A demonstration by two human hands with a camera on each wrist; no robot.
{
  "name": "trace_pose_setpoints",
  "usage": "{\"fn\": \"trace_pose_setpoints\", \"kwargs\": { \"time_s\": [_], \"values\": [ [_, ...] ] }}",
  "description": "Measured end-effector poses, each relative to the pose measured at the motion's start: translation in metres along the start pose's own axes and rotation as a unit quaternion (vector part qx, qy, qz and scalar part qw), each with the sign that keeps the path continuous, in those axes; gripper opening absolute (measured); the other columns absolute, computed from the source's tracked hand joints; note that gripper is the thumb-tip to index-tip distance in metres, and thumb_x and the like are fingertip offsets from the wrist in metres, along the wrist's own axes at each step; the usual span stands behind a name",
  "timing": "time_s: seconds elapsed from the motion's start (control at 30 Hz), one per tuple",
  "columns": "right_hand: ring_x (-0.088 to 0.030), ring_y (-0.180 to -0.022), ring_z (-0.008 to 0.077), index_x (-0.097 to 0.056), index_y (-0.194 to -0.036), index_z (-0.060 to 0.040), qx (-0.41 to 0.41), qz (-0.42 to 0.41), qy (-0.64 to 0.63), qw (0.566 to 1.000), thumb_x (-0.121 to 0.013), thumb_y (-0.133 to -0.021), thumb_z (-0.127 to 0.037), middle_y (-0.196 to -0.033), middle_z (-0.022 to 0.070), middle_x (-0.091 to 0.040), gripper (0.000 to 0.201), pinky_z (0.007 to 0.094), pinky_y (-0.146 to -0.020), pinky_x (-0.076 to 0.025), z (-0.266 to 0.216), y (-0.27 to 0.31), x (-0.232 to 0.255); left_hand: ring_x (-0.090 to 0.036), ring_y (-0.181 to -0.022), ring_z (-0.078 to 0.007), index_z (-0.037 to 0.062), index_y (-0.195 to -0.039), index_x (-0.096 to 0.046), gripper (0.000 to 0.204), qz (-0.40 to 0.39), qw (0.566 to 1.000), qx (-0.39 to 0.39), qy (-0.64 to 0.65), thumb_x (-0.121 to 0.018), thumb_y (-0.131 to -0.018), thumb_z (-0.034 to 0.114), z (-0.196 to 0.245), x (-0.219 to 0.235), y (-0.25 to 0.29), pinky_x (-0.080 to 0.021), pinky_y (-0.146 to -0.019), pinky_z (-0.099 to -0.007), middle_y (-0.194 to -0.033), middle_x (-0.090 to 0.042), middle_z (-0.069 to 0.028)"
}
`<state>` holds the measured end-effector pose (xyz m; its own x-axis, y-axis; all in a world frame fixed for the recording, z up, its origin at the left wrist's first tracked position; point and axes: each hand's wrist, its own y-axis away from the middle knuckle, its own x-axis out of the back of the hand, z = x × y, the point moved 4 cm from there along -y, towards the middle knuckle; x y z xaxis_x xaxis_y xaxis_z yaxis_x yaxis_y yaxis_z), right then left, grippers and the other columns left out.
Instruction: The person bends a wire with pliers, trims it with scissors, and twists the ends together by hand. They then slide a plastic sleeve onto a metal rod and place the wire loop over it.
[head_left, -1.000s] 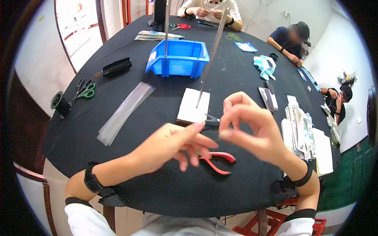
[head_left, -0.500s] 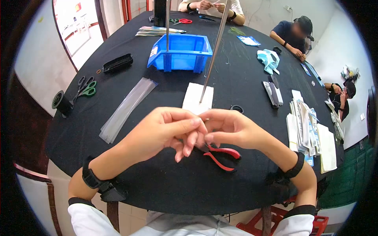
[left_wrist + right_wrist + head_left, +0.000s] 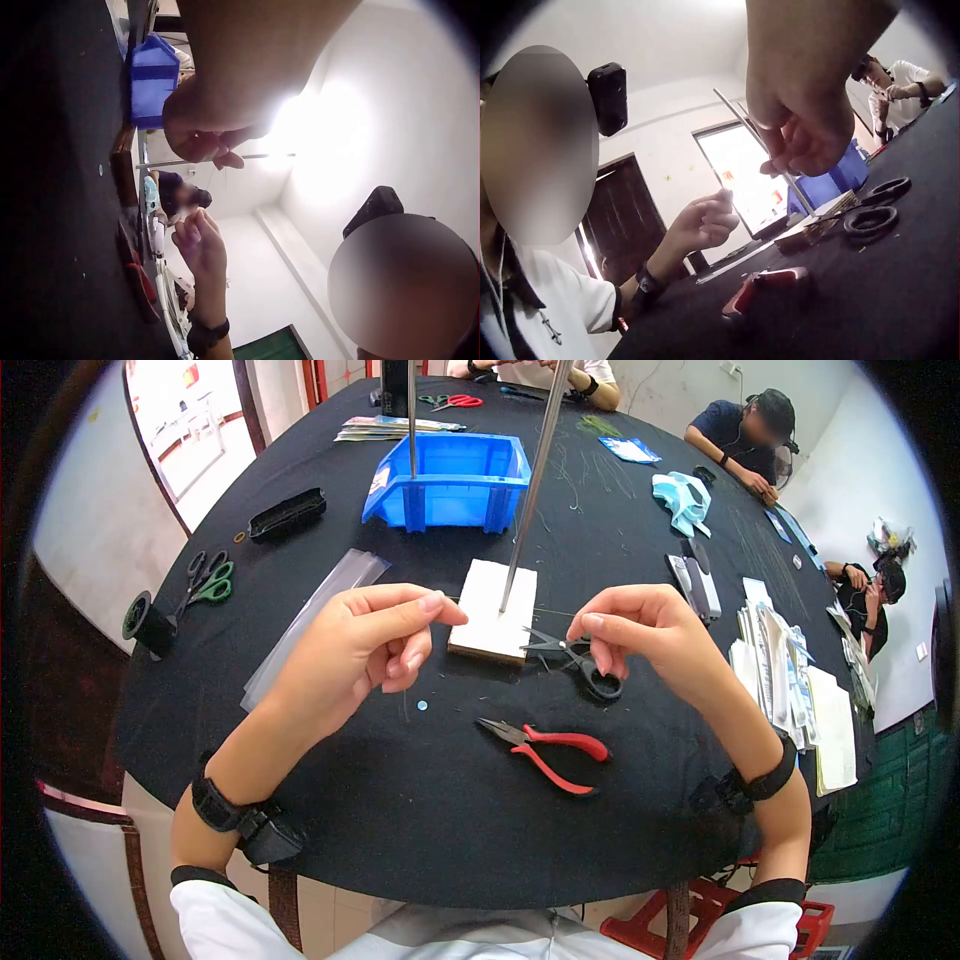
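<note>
A thin thread [image 3: 550,611] runs between my hands, in front of a white block [image 3: 482,602] with a metal rod [image 3: 524,530] standing in it. My left hand [image 3: 365,640] pinches one end between thumb and forefinger, left of the block. On the other side, my right hand [image 3: 645,630] pinches the thread with thumb and forefinger, over dark scissors [image 3: 600,678]. These lie beside the block, blades toward it. Red-handled pliers [image 3: 560,748] rest on the black cloth nearer me, jaws pointing left. Both wrist views show the fingertips drawn together.
Behind the block stands a blue bin [image 3: 450,500]. Clear plastic sleeves [image 3: 300,630] lie at left, with green-handled scissors [image 3: 212,585] and a black spool [image 3: 148,622] beyond. To the right are a stapler [image 3: 695,582] and stacked paper packets [image 3: 770,660]. Other people sit around the table.
My hands met in front of the block half a second ago; now they are spread apart, left hand leftward and right hand rightward, the thread between them. Scissors and pliers show more fully.
</note>
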<state>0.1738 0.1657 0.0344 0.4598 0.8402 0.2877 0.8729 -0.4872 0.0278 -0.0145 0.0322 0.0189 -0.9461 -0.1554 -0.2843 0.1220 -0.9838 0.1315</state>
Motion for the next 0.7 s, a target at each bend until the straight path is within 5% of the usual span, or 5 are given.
{"fn": "trace_pose_setpoints", "kwargs": {
  "time_s": [0.2, 0.4, 0.5, 0.6, 0.7],
  "values": [
    [-0.053, -0.05, 0.0054, -0.063, -0.085, 0.0019, -0.027, -0.005, -0.046, 0.999, -0.056, -0.086, -0.016, -0.058, 0.0019, -0.057, 0.02, 0.0167, -0.045, -0.041, 0.006, 0.001, -0.004, -0.051, -0.063, -0.0086, 0.0006, -0.105, -0.054, 0.026, -0.071, 0.988, -0.049, 0.13, -0.046, -0.092, 0.022, -0.01, 0.0, -0.004, -0.04, -0.05, -0.0198, -0.063, -0.055, 0.0002],
    [-0.052, -0.05, 0.0053, -0.063, -0.085, -0.0001, -0.059, -0.11, -0.006, 0.992, -0.055, -0.087, -0.016, -0.058, 0.0019, -0.058, 0.018, 0.0185, -0.046, -0.041, 0.012, 0.007, -0.031, -0.056, -0.105, -0.0231, 0.0023, -0.11, -0.053, 0.029, -0.049, 0.975, -0.077, 0.201, -0.045, -0.092, 0.023, -0.008, -0.021, 0.004, -0.054, -0.076, -0.0308, -0.113, -0.057, -0.0167],
    [-0.053, -0.052, 0.0056, -0.062, -0.08, 0.0004, -0.071, -0.149, 0.01, 0.986, -0.056, -0.085, -0.012, -0.058, 0.0015, -0.057, 0.014, 0.0193, -0.047, -0.042, 0.003, 0.014, -0.049, -0.057, -0.104, -0.0228, -0.0005, -0.107, -0.056, 0.028, -0.059, 0.981, -0.107, 0.153, -0.046, -0.091, 0.02, -0.013, -0.022, 0.004, -0.056, -0.071, -0.0316, -0.118, -0.054, -0.0185],
    [-0.05, -0.051, 0.0048, -0.064, -0.085, 0.0004, -0.032, -0.192, 0.025, 0.981, -0.057, -0.085, -0.01, -0.059, 0.0009, -0.056, 0.012, 0.0188, -0.047, -0.039, -0.004, 0.018, -0.058, -0.058, -0.1, -0.0212, -0.0034, -0.103, -0.06, 0.027, -0.06, 0.99, -0.113, -0.056, -0.047, -0.091, 0.017, -0.014, -0.023, 0.004, -0.057, -0.064, -0.0309, -0.117, -0.054, -0.0176],
    [-0.049, -0.051, 0.0049, -0.064, -0.085, 0.0008, 0.015, -0.178, 0.045, 0.983, -0.057, -0.085, -0.008, -0.06, 0.0013, -0.056, 0.011, 0.0185, -0.046, -0.038, -0.019, 0.021, -0.057, -0.061, -0.086, -0.0163, -0.0032, -0.099, -0.063, 0.024, -0.059, 0.976, -0.071, -0.198, -0.052, -0.089, 0.015, -0.024, -0.028, 0.005, -0.055, -0.059, -0.0255, -0.098, -0.063, -0.0139]
  ]
}}
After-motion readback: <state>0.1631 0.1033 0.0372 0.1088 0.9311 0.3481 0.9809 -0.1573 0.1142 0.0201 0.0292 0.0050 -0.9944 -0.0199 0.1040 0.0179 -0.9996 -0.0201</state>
